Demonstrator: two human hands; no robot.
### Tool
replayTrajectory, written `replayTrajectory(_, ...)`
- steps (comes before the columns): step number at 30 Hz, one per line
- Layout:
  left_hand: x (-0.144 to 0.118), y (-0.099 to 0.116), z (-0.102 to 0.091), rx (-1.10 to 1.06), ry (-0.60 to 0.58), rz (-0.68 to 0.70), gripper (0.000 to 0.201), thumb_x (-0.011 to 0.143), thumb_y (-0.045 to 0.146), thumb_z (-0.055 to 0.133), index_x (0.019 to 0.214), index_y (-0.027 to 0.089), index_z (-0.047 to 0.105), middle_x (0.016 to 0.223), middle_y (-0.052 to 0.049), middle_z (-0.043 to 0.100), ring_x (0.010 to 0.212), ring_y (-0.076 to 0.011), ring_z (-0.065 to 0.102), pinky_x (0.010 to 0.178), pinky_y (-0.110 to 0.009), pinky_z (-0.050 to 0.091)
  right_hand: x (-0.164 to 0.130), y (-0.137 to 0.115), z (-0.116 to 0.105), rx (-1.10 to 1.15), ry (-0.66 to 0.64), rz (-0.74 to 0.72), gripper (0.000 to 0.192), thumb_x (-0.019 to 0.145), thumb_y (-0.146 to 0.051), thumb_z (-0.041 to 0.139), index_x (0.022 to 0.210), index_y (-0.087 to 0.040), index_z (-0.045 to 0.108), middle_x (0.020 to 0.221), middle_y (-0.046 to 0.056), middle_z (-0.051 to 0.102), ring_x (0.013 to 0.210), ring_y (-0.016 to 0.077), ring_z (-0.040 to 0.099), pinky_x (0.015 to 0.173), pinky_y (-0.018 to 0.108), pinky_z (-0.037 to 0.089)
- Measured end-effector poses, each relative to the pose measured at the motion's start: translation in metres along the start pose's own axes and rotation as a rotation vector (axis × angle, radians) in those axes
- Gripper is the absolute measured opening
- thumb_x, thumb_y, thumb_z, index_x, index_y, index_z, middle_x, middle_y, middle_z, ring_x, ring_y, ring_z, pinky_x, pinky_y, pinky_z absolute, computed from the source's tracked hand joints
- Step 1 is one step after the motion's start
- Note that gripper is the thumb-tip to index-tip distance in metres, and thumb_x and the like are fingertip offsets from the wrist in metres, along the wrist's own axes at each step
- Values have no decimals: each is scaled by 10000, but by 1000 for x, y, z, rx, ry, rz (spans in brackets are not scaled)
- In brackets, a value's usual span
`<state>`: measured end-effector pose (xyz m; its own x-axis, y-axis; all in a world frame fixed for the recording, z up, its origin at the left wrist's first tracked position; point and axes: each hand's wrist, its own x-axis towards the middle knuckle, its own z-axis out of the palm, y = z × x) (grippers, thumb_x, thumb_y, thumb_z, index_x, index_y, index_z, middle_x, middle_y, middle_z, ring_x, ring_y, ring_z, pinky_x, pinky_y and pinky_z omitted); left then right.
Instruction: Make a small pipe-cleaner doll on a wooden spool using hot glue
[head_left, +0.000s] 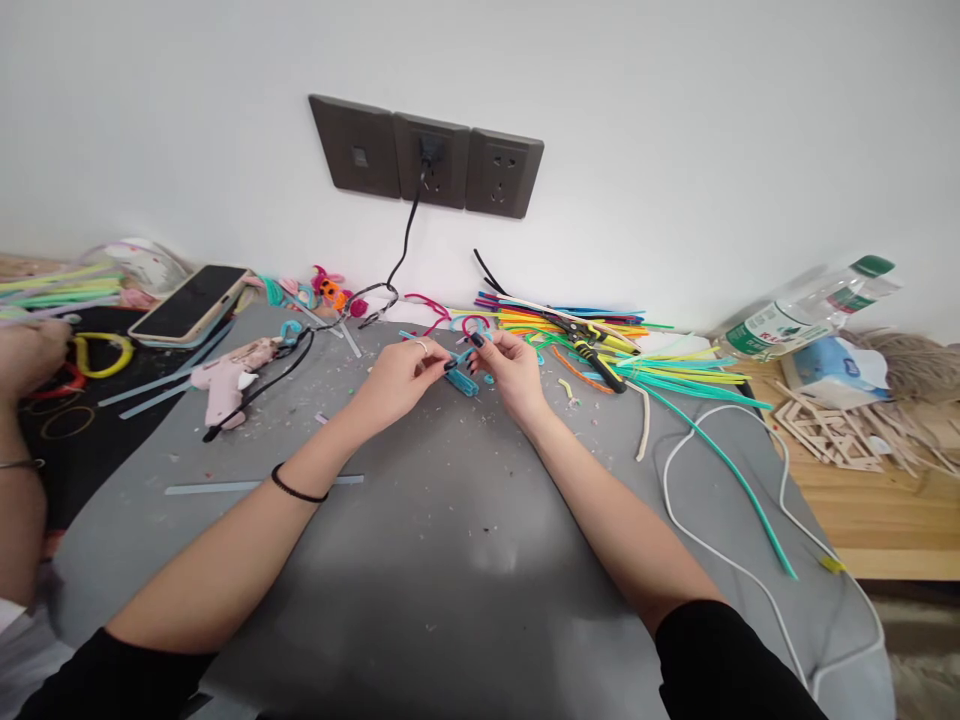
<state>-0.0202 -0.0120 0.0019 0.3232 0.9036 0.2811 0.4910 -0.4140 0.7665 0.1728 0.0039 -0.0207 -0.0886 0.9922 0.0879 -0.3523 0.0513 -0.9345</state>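
Note:
My left hand (401, 385) and my right hand (514, 375) are close together above the grey mat. Between my fingertips is a blue pipe cleaner (462, 381), its lower part folded into a thick bundle. The left thumb and forefinger pinch one side of it, and the right fingers close on the other side. Part of its upper end is hidden by my right fingers. Just behind the hands lie curled pink pipe cleaner pieces (427, 305). A pale pink hot glue gun (232, 380) rests on the mat to the left of my left hand.
Colourful pipe cleaners (675, 375) and yellow-black pliers (589, 355) lie behind and right. A white cable (694, 535) loops across the right side. A bottle (806, 310) leans near the wall. At left are a phone (191, 303) and another person's hand (34, 355).

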Motion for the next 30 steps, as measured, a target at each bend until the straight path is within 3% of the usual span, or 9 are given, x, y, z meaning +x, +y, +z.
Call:
replayTrajectory(3, 1, -1, 2, -232, 95, -133, 524, 930, 686, 570, 952, 185, 722, 824, -90, 738, 690, -197, 650, 637, -305, 512, 4, 1, -3, 128, 38, 29, 437, 623, -554, 944, 739, -219, 687, 676, -23, 723, 610, 112, 654, 629, 251, 579)
replayTrajectory(6, 1, -2, 6, -373, 132, -183, 639, 863, 800, 597, 951, 179, 722, 803, -94, 732, 687, -191, 656, 626, -300, 532, 4, 1, -3, 185, 36, 58, 387, 669, -502, 937, 765, -215, 697, 718, -12, 735, 672, 115, 676, 681, 244, 596)
replayTrajectory(18, -3, 4, 17, -409, 263, -188, 652, 788, 840, 654, 908, 200, 701, 791, -73, 737, 681, -196, 651, 629, -315, 556, -1, 5, 4, 220, -52, 90, 414, 618, -499, 969, 748, -215, 697, 720, -16, 734, 635, 112, 643, 695, 269, 582)
replayTrajectory(24, -3, 6, 16, -336, 293, -158, 575, 841, 774, 637, 904, 204, 690, 744, -48, 707, 665, -194, 640, 626, -310, 539, -2, 5, 4, 201, -65, 108, 437, 597, -519, 971, 759, -213, 703, 708, -20, 733, 619, 110, 640, 675, 266, 570)
replayTrajectory(30, -3, 9, 9, -87, 199, -18, 289, 927, 462, 562, 839, 209, 668, 765, -37, 693, 686, -181, 618, 654, -292, 471, -2, 3, 3, 176, -38, 67, 418, 625, -530, 953, 754, -206, 723, 686, -21, 723, 593, 99, 615, 637, 249, 540)
